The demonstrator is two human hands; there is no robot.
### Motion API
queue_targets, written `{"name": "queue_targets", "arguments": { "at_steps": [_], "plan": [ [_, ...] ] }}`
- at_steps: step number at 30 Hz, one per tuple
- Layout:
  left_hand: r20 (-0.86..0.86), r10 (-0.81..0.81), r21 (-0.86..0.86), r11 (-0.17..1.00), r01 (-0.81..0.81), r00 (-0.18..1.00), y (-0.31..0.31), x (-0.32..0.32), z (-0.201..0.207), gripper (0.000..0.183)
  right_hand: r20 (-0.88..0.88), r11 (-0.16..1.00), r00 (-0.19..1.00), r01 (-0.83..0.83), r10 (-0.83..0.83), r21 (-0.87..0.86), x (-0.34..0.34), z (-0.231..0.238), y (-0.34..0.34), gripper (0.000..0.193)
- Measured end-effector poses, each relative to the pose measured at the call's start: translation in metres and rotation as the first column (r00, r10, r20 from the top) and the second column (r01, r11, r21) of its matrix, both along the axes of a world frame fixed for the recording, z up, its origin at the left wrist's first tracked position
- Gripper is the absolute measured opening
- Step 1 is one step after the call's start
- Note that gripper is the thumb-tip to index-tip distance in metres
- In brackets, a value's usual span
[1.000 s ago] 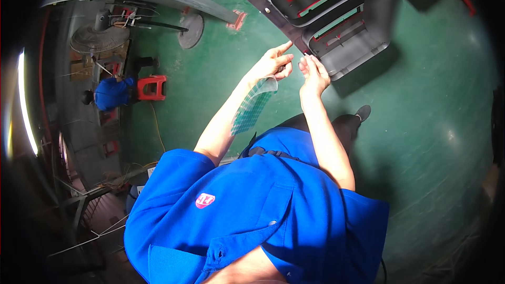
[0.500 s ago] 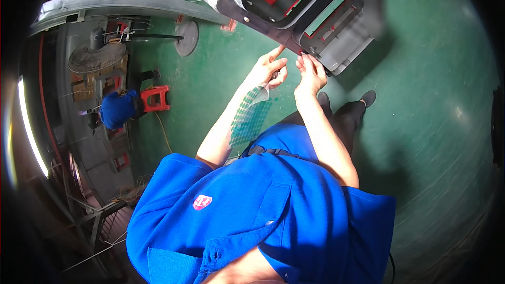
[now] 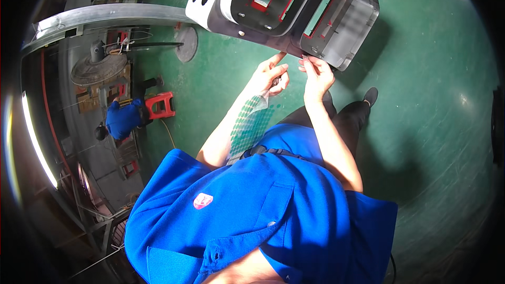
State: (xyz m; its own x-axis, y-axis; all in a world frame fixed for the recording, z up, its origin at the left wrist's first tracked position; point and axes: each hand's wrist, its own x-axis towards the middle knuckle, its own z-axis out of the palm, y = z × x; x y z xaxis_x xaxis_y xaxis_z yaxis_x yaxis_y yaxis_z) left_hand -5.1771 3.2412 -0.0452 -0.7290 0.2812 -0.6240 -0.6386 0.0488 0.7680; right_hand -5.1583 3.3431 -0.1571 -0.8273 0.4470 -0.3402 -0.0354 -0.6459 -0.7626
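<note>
A black-and-white metal housing [image 3: 284, 39] with rectangular cut-outs stands tilted at the top of the view. Curled fingers of my left hand [image 3: 271, 78] hold a clear sheet of green dots [image 3: 250, 126], which hangs along my left forearm. That hand's index finger stretches to the housing's near lower edge, and a small dark thing shows between its curled fingers. Just to the right, my right hand [image 3: 319, 76] pinches thumb and fingers together at the same edge. Whatever lies in that pinch is too small to make out.
Green floor [image 3: 421, 100] surrounds my feet. At left a person in blue [image 3: 125, 119] bends beside a red stool [image 3: 160, 105]. A large fan [image 3: 99, 68], a round stand base [image 3: 186, 44] and a curved grey metal beam [image 3: 121, 13] are farther off.
The housing appears slightly farther left and up. My right hand has shifted a little right along its edge, while my left hand keeps its finger there. The background person's posture has changed.
</note>
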Motion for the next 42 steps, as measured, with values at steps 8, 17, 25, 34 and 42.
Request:
{"name": "queue_targets", "arguments": {
  "at_steps": [8, 17, 25, 34, 42],
  "plan": [
    [0.037, 0.029, 0.029, 0.999, -0.030, 0.999, 0.002, -0.001, 0.005, 0.066, 0.134, 0.991, 0.987, -0.104, 0.092, 0.084, -0.008, 0.004, 0.009, 0.013],
    [0.008, 0.149, -0.131, 0.980, -0.147, 0.989, 0.021, -0.004, 0.023, 0.062, 0.229, 0.930, 0.916, -0.357, 0.330, 0.089, -0.026, 0.011, 0.017, 0.010],
    [0.021, 0.354, -0.179, 0.922, -0.344, 0.935, 0.041, -0.009, 0.034, 0.058, 0.207, 0.847, 0.829, -0.531, 0.520, -0.003, -0.008, 0.001, 0.074, 0.014],
    [-0.002, 0.544, -0.114, 0.834, -0.541, 0.839, 0.068, -0.002, 0.034, 0.055, 0.255, 0.770, 0.750, -0.638, 0.611, 0.031, -0.003, -0.026, 0.147, 0.016],
    [0.019, 0.660, -0.120, 0.747, -0.654, 0.751, 0.076, 0.000, 0.034, 0.046, 0.254, 0.716, 0.692, -0.698, 0.676, -0.003, -0.015, -0.029, 0.164, 0.015]
  ]
}}
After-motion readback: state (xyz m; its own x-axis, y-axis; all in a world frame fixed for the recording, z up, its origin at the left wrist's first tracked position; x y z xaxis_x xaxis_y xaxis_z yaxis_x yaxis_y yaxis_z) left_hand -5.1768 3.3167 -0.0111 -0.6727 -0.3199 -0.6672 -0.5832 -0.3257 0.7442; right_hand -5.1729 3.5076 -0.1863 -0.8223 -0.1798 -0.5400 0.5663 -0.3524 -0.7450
